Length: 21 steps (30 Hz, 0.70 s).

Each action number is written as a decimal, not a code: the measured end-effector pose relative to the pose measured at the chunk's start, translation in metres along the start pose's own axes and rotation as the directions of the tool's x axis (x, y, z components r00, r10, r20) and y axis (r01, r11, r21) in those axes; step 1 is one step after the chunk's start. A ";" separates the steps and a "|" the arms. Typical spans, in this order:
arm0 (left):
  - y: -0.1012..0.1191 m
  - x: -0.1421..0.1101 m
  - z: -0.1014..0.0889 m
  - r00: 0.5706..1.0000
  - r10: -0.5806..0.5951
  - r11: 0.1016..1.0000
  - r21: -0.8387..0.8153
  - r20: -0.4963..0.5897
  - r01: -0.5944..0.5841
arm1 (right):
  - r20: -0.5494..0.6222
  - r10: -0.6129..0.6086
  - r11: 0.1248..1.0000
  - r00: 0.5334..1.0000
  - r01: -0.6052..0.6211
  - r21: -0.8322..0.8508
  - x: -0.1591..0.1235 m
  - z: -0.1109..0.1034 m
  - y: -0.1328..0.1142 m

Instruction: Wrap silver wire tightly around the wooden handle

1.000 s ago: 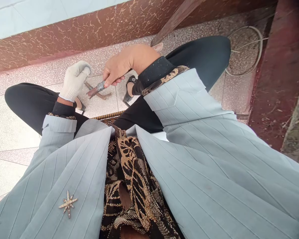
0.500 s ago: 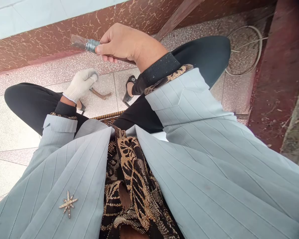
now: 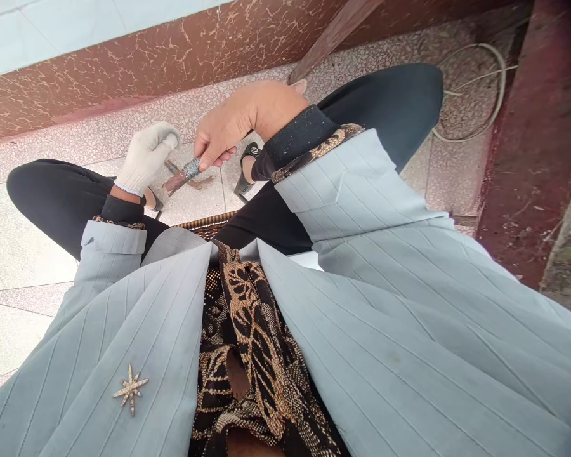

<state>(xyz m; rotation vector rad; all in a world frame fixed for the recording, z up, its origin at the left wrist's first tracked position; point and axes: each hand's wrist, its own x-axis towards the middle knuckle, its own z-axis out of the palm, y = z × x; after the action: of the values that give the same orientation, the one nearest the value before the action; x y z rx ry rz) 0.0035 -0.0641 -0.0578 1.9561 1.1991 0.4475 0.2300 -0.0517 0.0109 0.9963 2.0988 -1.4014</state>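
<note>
My right hand (image 3: 231,127) is bare and wrapped round a wooden stick (image 3: 172,184) that has thin grey wire (image 3: 191,168) wound about it. The stick's rough brown end points down and to the left. Just left of it, my left hand (image 3: 145,155), in a white knitted glove, is closed with the fingers curled in. What it holds, if anything, is hidden. A brown piece of wood (image 3: 202,184) shows behind the stick, low between my feet; I cannot tell whether it is one piece with the bit near the glove.
A brown patterned wall base (image 3: 124,76) runs along the far side. A wooden post (image 3: 337,38) leans there. A coiled pale cable (image 3: 499,95) lies on the floor at right, beside a dark red board (image 3: 528,158). A woven edge (image 3: 204,223) shows between my legs.
My right hand has swung down and toward me, tilting the wire-wound stick's end down close to the glove. My left hand has shifted slightly left and up.
</note>
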 end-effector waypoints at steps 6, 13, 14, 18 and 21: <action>-0.003 0.001 0.009 0.990 -0.107 0.993 -0.047 0.090 0.111 | -0.723 -0.039 0.835 0.690 0.419 0.356 -0.016 -0.006 0.006; 0.013 -0.005 0.007 0.981 -0.006 1.000 0.003 0.194 0.005 | -0.745 0.321 0.893 0.585 0.075 0.444 -0.010 -0.009 0.006; 0.014 -0.006 0.007 0.980 0.007 1.000 0.003 0.198 -0.008 | -0.746 0.337 0.909 0.575 0.009 0.417 -0.009 -0.010 0.006; 0.013 -0.006 0.004 0.984 0.030 0.999 0.032 0.174 -0.036 | -0.690 0.350 0.926 0.634 -0.345 0.152 -0.002 -0.011 0.012; 0.009 -0.005 0.000 0.994 -0.012 0.998 0.058 0.110 0.006 | -0.414 0.359 0.918 0.836 -0.396 -0.004 0.002 -0.007 0.013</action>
<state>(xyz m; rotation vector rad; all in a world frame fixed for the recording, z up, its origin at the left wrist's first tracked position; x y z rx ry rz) 0.0066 -0.0703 -0.0499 1.9969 1.1616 0.2989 0.2387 -0.0413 0.0040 1.6762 2.0522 -0.9506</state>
